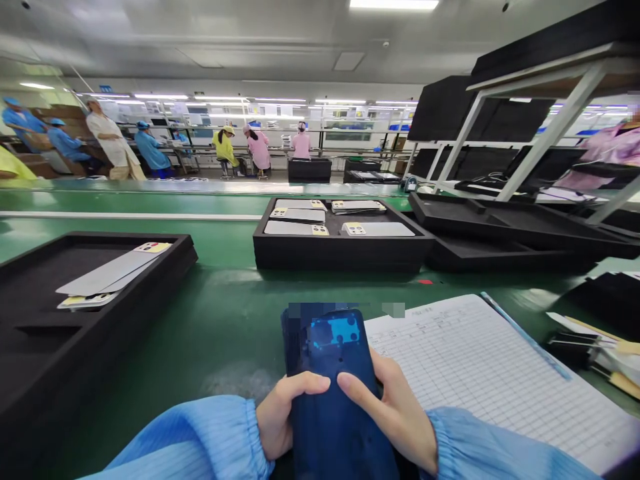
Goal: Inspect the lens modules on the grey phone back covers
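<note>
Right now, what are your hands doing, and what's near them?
Left hand, right hand both holding dark blue phone-shaped panel. Gridded paper sheet beside right hand. Black foam tray ahead.

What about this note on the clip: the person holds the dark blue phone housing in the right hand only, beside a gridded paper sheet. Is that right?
Not quite. The head view shows the dark blue phone housing held in both hands, not the right alone: the left hand is on one side and the right hand on the other. The gridded paper sheet beside it is as you said.
</note>
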Demonstrator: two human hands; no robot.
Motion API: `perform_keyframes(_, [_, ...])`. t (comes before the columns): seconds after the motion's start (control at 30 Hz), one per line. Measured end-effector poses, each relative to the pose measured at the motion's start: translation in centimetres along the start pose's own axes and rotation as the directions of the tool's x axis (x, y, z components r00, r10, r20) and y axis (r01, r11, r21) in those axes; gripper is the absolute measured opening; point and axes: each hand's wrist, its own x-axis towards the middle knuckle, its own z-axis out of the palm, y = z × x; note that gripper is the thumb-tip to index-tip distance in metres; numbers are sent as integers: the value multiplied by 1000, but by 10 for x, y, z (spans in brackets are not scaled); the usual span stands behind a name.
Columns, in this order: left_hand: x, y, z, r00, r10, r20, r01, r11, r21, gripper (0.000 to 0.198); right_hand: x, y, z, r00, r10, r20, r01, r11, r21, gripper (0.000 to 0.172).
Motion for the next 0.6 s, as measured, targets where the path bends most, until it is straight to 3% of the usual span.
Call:
perform_keyframes(0.1, [0, 1, 0, 1000, 10, 8, -10, 999, -45, 36, 4, 1, -7, 1000, 11, -24, -12, 999, -49, 26])
perform_keyframes(0.2, [0, 2, 1, 1000, -3, -16, 2, 997, -75, 34, 8, 3, -15, 995, 52, -88, -49, 998, 37, 27])
perform_keyframes(0.3, [0, 5, 5, 989, -28, -147, 18, 998, -67, 29, 10, 4, -26, 967, 136, -218, -91, 974, 206, 22])
perform_keyframes(0.37, [-1, 7, 8, 968, -11, -250, -4, 998, -57, 25, 12, 4, -34, 916, 137, -377, -50, 971, 233, 22])
perform_keyframes(0.43, [-1, 9, 9, 951, 28, -308, -41, 999, -36, 19, 15, 5, -41, 868, 118, -482, -21, 979, 202, 38])
perform_keyframes(0.5, [-2, 9, 8, 951, 71, -300, -76, 997, -6, 17, 16, 7, -46, 869, 98, -486, -25, 988, 154, 57])
perform_keyframes(0.53, [-2, 9, 7, 957, 89, -276, -90, 996, 9, 19, 17, 8, -48, 878, 67, -475, -20, 995, 102, 61])
perform_keyframes(0.6, [-2, 7, 4, 970, 113, -214, -110, 994, 30, 24, 17, 11, -48, 896, -45, -442, 11, 997, -80, 52])
